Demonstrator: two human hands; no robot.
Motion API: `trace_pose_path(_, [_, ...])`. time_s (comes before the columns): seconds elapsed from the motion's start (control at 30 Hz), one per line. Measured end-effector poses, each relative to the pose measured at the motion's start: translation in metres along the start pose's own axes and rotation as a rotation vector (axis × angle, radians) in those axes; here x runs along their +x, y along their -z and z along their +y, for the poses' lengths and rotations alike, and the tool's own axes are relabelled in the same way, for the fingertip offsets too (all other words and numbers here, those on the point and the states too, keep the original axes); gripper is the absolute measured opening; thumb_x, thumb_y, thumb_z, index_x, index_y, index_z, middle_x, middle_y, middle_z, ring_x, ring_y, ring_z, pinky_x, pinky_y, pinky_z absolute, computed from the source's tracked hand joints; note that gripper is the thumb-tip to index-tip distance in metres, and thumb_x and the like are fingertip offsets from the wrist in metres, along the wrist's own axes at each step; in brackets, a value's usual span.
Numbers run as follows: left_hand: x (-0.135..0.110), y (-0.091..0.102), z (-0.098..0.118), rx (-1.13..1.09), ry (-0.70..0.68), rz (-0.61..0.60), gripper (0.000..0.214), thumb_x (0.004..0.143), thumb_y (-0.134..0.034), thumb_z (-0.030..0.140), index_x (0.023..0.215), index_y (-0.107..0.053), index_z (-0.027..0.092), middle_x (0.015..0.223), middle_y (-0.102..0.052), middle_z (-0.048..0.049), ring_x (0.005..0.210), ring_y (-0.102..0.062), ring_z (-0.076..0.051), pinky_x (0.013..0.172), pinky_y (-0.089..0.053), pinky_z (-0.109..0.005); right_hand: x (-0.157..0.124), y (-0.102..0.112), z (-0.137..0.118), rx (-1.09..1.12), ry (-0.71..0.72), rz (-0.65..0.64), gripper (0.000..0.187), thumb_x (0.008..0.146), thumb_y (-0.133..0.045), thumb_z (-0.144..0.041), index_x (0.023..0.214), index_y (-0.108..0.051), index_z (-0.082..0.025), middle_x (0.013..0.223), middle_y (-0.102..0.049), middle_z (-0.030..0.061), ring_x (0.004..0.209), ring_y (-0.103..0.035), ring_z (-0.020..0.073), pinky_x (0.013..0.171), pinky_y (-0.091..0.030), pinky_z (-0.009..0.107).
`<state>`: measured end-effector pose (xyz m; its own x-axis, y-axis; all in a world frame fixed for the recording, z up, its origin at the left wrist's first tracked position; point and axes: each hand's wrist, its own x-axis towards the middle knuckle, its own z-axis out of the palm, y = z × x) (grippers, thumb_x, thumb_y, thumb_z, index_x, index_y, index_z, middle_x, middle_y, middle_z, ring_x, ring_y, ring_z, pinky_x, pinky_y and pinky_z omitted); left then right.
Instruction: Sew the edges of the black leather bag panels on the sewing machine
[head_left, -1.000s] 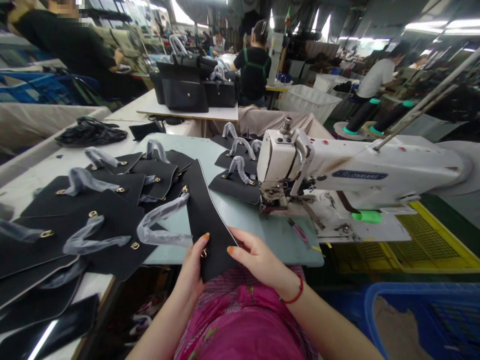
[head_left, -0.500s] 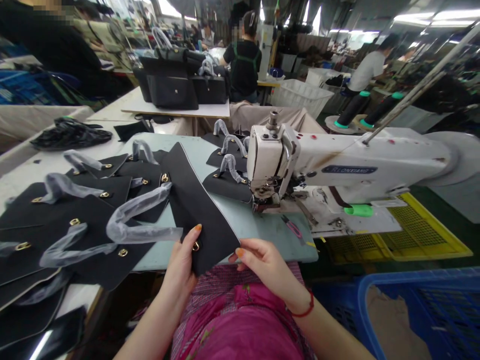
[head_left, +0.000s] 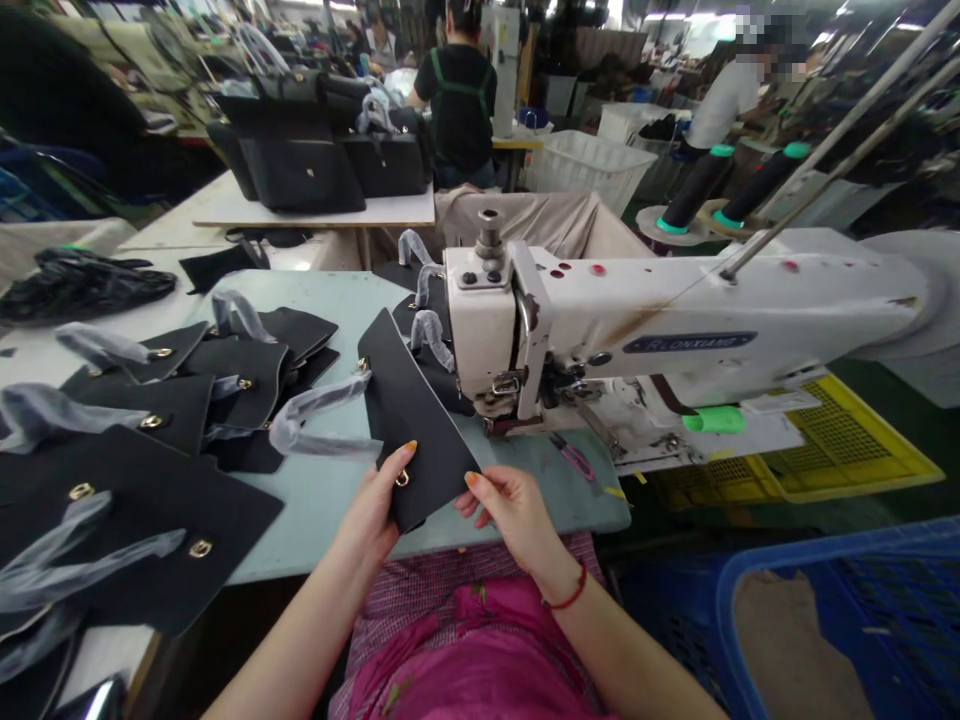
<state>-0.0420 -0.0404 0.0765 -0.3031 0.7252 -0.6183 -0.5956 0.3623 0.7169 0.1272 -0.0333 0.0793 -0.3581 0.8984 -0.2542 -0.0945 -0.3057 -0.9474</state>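
Observation:
A black bag panel is held up in front of me, tilted, over the pale table. Its handle, wrapped in clear plastic, hangs off the left side from gold rings. My left hand grips the panel's lower left edge, thumb on top beside a gold ring. With thumb and fingers my right hand pinches the lower right corner. Just beyond the panel stands a white sewing machine. More black panels with wrapped handles lie in a spread on the left.
Pink-handled snips lie by the machine bed. A blue crate with brown material is at the lower right, a yellow crate behind it. Black bags stand on a board at the back. A person in a dark top is beyond.
My view has turned and shifted, so the machine appears nearer and further left. Both hands still hold the panel, which is now tilted a little differently and closer to the machine head.

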Motion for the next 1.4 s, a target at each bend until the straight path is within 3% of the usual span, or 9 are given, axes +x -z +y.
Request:
trace_pose_path(0.23, [0.061, -0.035, 0.012, 0.078, -0.053, -0.059, 0.025, 0.069, -0.074, 0.022, 0.092, -0.066, 0.014, 0.073, -0.073, -0.0047, 0.055, -0.067, -0.016, 0.053, -0.057, -0.026, 0.045, 0.012, 0.018, 0.126, -0.031, 0.182, 0.039, 0.080, -0.064, -0.051, 0.066, -0.065, -0.015, 0.064, -0.067, 0.0044, 0.053, -0.058, 0.0097, 0.045, -0.043, 0.017])
trace_pose_path(0.4, [0.096, -0.038, 0.019, 0.182, -0.095, -0.129, 0.036, 0.063, -0.079, 0.029, 0.094, -0.068, 0.013, 0.079, -0.075, -0.0069, 0.059, -0.069, -0.018, 0.057, -0.058, -0.028, 0.063, 0.010, 0.024, 0.135, -0.017, 0.242, 0.043, 0.078, -0.063, -0.057, 0.072, -0.067, -0.015, 0.065, -0.069, 0.0054, 0.052, -0.060, 0.0111, 0.045, -0.043, 0.019])
trace_pose_path(0.57, [0.111, -0.040, 0.027, 0.319, -0.165, -0.231, 0.040, 0.058, -0.082, 0.032, 0.090, -0.069, 0.011, 0.075, -0.074, -0.0074, 0.061, -0.068, -0.020, 0.058, -0.057, -0.029, 0.064, 0.007, 0.027, 0.070, 0.035, 0.267, 0.045, 0.080, -0.059, -0.058, 0.072, -0.066, -0.015, 0.066, -0.069, 0.0060, 0.053, -0.062, 0.0120, 0.045, -0.044, 0.019])
trace_pose_path(0.77, [0.114, -0.042, 0.033, 0.384, -0.139, -0.250, 0.036, 0.059, -0.082, 0.031, 0.086, -0.069, 0.012, 0.071, -0.073, -0.0066, 0.058, -0.067, -0.019, 0.056, -0.055, -0.028, 0.062, 0.003, 0.025, 0.028, 0.048, 0.291, 0.045, 0.083, -0.057, -0.057, 0.072, -0.066, -0.014, 0.066, -0.070, 0.0064, 0.053, -0.062, 0.0117, 0.046, -0.046, 0.019])
trace_pose_path(0.87, [0.106, -0.039, 0.041, 0.407, -0.083, -0.242, 0.040, 0.062, -0.082, 0.039, 0.088, -0.070, 0.012, 0.073, -0.073, -0.0079, 0.060, -0.068, -0.019, 0.056, -0.055, -0.026, 0.063, 0.003, 0.025, 0.002, 0.067, 0.299, 0.045, 0.083, -0.057, -0.057, 0.070, -0.066, -0.014, 0.065, -0.070, 0.0066, 0.052, -0.061, 0.0116, 0.046, -0.046, 0.019])
trace_pose_path(0.97, [0.092, -0.030, 0.049, 0.491, -0.077, -0.308, 0.048, 0.063, -0.082, 0.047, 0.095, -0.070, 0.013, 0.087, -0.075, -0.0106, 0.072, -0.070, -0.020, 0.059, -0.055, -0.023, 0.063, 0.003, 0.025, -0.025, 0.094, 0.294, 0.046, 0.084, -0.056, -0.056, 0.067, -0.065, -0.014, 0.064, -0.069, 0.0064, 0.051, -0.061, 0.0109, 0.047, -0.046, 0.019])
trace_pose_path(1.1, [0.081, -0.017, 0.051, 0.687, -0.118, -0.384, 0.056, 0.060, -0.085, 0.045, 0.105, -0.069, 0.016, 0.107, -0.072, -0.0122, 0.085, -0.069, -0.020, 0.057, -0.055, -0.022, 0.061, 0.002, 0.022, -0.064, 0.120, 0.313, 0.045, 0.083, -0.057, -0.056, 0.068, -0.065, -0.014, 0.064, -0.070, 0.0062, 0.051, -0.061, 0.0110, 0.048, -0.047, 0.020])
trace_pose_path(1.3, [0.082, -0.018, 0.044, 0.636, -0.045, -0.383, 0.045, 0.060, -0.086, 0.037, 0.089, -0.069, 0.007, 0.079, -0.073, -0.0133, 0.057, -0.066, -0.016, 0.050, -0.056, -0.024, 0.060, 0.003, 0.018, -0.070, 0.135, 0.325, 0.041, 0.080, -0.060, -0.053, 0.066, -0.064, -0.015, 0.063, -0.069, 0.0053, 0.050, -0.061, 0.0112, 0.050, -0.047, 0.020])
trace_pose_path(1.4, [0.081, -0.019, 0.043, 0.533, -0.007, -0.446, 0.038, 0.063, -0.085, 0.028, 0.091, -0.069, 0.007, 0.081, -0.074, -0.0140, 0.059, -0.069, -0.019, 0.055, -0.059, -0.027, 0.061, 0.004, 0.021, -0.053, 0.130, 0.331, 0.041, 0.081, -0.060, -0.052, 0.065, -0.064, -0.015, 0.061, -0.068, 0.0050, 0.049, -0.060, 0.0110, 0.050, -0.048, 0.020])
